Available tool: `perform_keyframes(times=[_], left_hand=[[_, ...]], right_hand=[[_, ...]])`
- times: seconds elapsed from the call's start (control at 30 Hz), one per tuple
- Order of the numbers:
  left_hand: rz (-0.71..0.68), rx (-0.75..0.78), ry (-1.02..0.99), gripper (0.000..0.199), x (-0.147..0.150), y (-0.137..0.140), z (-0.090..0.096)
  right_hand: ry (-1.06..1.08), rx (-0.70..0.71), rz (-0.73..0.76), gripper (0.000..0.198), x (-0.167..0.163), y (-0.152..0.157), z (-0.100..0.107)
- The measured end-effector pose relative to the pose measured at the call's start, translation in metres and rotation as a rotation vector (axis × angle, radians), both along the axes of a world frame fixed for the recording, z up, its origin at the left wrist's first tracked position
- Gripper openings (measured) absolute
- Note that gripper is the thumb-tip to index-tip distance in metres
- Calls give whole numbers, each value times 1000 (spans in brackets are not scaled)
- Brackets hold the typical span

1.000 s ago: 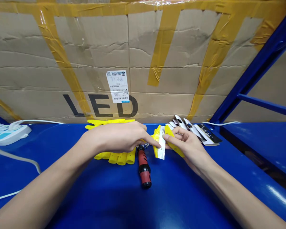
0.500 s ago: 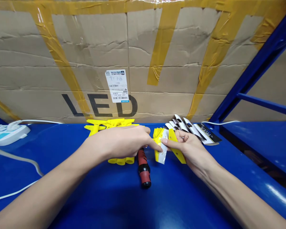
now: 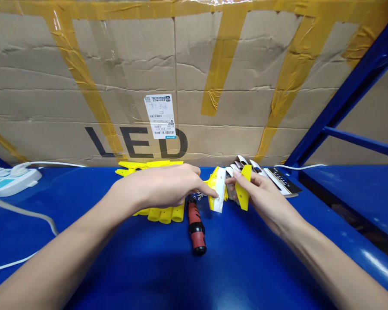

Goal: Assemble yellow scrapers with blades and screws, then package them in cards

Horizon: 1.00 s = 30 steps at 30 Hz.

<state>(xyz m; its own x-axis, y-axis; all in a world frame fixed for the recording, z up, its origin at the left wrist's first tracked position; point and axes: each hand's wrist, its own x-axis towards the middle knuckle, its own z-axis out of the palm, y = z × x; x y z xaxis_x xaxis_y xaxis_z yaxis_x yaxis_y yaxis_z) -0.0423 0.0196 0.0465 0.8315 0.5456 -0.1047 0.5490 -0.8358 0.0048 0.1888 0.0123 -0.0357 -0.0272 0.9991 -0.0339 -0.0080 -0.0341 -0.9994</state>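
Observation:
My left hand [image 3: 163, 186] is closed on a yellow plastic part with a white strip [image 3: 220, 189], its index finger lying along the strip. My right hand [image 3: 265, 193] pinches a flat yellow plastic plate [image 3: 244, 189] between thumb and fingers, just right of the strip and apart from it. Below my left hand a screwdriver [image 3: 197, 230] with a red and black handle lies on the blue surface, its tip end hidden under the hand. Small metal pieces [image 3: 199, 196] lie beside it, too small to name. Yellow tubes [image 3: 165, 214] and other yellow parts [image 3: 142, 165] are partly covered by my left hand.
Black and white packets [image 3: 281, 183] lie behind my right hand. At the far left is a white power strip [image 3: 11, 181] with cables. A large taped cardboard box [image 3: 194, 77] stands along the back, and a blue metal frame [image 3: 330, 125] rises at the right.
My right hand has lifted its thumb off the white strip and turned the yellow plate more upright, moving it slightly up. The left index finger stays on the strip.

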Motion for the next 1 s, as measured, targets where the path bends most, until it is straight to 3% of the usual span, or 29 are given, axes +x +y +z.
perform_keyframes(times=[0.17,0.4,0.53,0.87,1.0], left_hand=[[49,-30,45,70,-2,4,0],[38,-39,19,67,-5,6,0],[47,-36,34,67,-3,7,-2],[18,19,11,69,-3,5,-4],[-15,13,-40,66,-2,4,-3]], right_hand=[[-8,-75,61,48,0,-1,-1],[187,-167,260,33,2,-2,1],[140,-83,201,31,7,0,2],[145,-123,172,36,-7,-1,-6],[110,-50,238,33,-11,-4,-7]])
